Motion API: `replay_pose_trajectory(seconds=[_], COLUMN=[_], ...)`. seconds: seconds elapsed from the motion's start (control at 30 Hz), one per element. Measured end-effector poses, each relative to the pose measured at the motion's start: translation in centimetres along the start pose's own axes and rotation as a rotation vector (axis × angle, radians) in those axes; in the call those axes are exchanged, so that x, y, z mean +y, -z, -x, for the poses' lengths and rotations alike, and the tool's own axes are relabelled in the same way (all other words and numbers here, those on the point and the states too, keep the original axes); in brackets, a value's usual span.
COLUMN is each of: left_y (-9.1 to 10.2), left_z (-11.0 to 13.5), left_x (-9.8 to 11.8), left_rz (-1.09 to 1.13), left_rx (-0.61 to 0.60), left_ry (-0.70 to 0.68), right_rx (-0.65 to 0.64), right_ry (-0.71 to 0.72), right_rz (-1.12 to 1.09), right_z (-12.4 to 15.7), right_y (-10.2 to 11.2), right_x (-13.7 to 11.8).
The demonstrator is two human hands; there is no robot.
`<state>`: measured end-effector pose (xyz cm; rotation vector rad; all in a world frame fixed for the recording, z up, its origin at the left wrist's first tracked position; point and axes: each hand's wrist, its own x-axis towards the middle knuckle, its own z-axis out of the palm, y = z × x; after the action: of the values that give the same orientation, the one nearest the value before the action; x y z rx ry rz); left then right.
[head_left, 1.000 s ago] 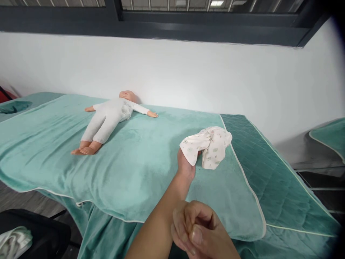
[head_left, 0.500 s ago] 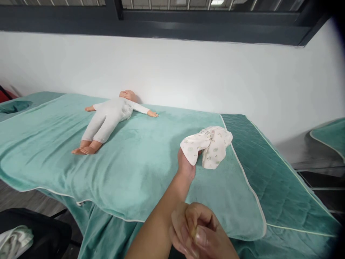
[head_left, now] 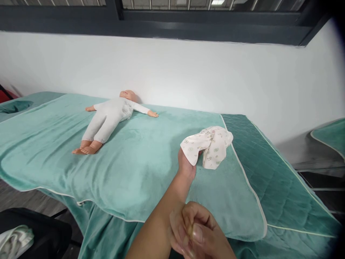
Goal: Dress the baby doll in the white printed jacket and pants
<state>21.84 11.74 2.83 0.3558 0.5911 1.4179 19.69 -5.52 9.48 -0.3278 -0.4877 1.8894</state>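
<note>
Left hand [head_left: 185,168] reaches out over the bed [head_left: 272,176], fingers pinched on the near edge of a printed cloth [head_left: 208,145]. Cloth is crumpled, lying on the teal blanket [head_left: 134,165] near its right hem, lifted a bit at the gripped corner. Right hand [head_left: 198,235] is close to the camera at bottom, fingers curled in tight, pressed against the left forearm; can't tell if anything is inside it. Doll [head_left: 107,118] in a white suit lies face up further left on the blanket, head near the wall [head_left: 188,75], well apart from the cloth. Second teal-covered bed at far right.
</note>
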Motion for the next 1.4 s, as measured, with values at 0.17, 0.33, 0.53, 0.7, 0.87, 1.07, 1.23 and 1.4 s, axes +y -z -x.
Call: replay_pose_trajectory(seconds=[0.17,0.33,0.53,0.7,0.87,1.07,1.23,1.4], left_y=[0.1,0.0,0.1,0.0,0.0,0.2,0.2,0.1], left_z=[0.0,0.0,-0.1,0.1,0.1,0.1,0.1,0.2], left_x=[-0.1,-0.1,-0.1,0.0,0.0,-0.2,-0.2,-0.1], left_rz=[-0.001,-0.016,-0.009,0.007,0.006,-0.014,-0.016,-0.018], left_rx=[-0.007,-0.009,-0.006,0.003,-0.013,-0.046,-0.036,-0.034], left_ry=[0.007,-0.002,0.005,0.024,0.018,-0.008,-0.008,-0.002], right_rx=[0.083,0.089,0.022,-0.007,-0.064,0.063,-0.040,-0.040], right_ry=[-0.019,-0.028,0.001,0.062,0.027,0.006,0.026,0.064], right_rz=[-0.007,-0.014,0.000,0.011,0.005,-0.015,-0.004,-0.010], right_z=[0.2,0.1,-0.1,-0.3,-0.4,-0.1,-0.5,-0.5], right_y=[-0.4,-0.4,-0.1,0.4,0.6,-0.1,0.8,1.2], right_x=[-0.1,0.0,0.2,0.7,0.6,0.3,0.8,0.9])
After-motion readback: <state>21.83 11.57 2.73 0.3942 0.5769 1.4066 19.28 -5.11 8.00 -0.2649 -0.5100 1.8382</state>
